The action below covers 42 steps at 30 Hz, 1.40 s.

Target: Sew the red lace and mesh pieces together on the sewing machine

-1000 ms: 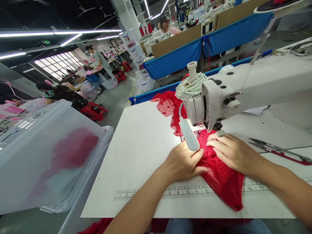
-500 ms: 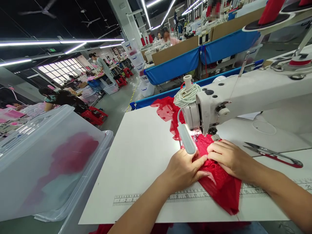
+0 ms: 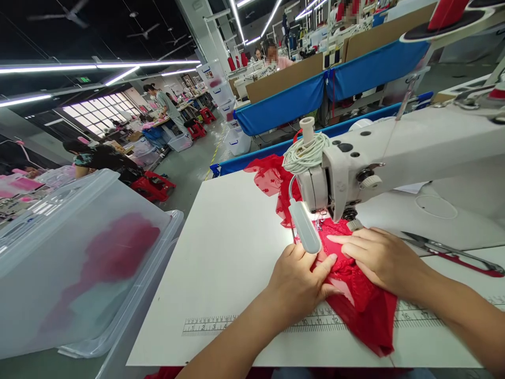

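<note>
Red sheer lace fabric (image 3: 365,310) lies under the needle area of a white sewing machine (image 3: 394,152) and hangs toward the table's front edge. My left hand (image 3: 295,279) rests on the fabric's left side, thumb and forefinger apart; its other fingertips are partly hidden behind a small grey lamp (image 3: 305,229). On the right side, my right hand (image 3: 379,258) lies with its fingers stretched out over the fabric, close to the presser foot (image 3: 319,225). More red dotted mesh (image 3: 272,181) spreads behind the needle area.
Red-handled thread snips (image 3: 457,255) lie right of my right hand. A printed ruler (image 3: 213,325) runs along the white table's (image 3: 221,237) front. Translucent bins (image 3: 79,263) holding red fabric stand at left. Co-workers sit and stand at other stations beyond a blue cloth trough (image 3: 284,110).
My right hand's fingers have gone from bent and gathered on the fabric to stretched out toward the presser foot. The machine and snips appear slightly farther right. My left hand has barely moved.
</note>
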Each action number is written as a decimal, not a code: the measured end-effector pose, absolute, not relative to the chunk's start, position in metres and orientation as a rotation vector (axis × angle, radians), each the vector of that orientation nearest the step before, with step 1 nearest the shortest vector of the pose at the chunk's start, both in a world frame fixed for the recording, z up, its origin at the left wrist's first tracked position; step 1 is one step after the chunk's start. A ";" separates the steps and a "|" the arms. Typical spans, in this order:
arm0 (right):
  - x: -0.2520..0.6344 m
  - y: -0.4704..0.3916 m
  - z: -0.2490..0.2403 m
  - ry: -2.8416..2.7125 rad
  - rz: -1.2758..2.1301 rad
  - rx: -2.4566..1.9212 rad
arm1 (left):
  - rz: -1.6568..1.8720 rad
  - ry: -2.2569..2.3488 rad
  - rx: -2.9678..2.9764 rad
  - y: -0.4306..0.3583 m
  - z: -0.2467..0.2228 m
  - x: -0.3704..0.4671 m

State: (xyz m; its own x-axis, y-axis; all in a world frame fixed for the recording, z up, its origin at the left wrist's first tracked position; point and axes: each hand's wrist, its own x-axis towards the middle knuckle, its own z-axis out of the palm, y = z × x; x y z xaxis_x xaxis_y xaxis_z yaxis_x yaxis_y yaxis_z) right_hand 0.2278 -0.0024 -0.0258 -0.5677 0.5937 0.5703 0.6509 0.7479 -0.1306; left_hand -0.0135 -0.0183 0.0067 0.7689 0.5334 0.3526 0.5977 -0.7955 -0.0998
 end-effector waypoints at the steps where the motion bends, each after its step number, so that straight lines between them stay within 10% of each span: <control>1: 0.228 -0.003 -0.027 -2.337 -0.134 -0.936 | -0.447 -0.897 -2.765 -0.018 0.007 -0.014; 42: 0.256 -0.016 0.003 -2.611 0.003 -0.866 | -0.257 -0.635 -2.783 -0.048 0.028 -0.007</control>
State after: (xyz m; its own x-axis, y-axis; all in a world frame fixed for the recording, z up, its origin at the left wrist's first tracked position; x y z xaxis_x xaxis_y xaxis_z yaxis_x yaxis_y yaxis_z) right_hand 0.2561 -0.0162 0.0030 -0.7337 0.5758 0.3608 0.5748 0.8091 -0.1222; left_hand -0.0069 -0.0482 0.0282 0.8878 0.3981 0.2308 0.4467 -0.8659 -0.2250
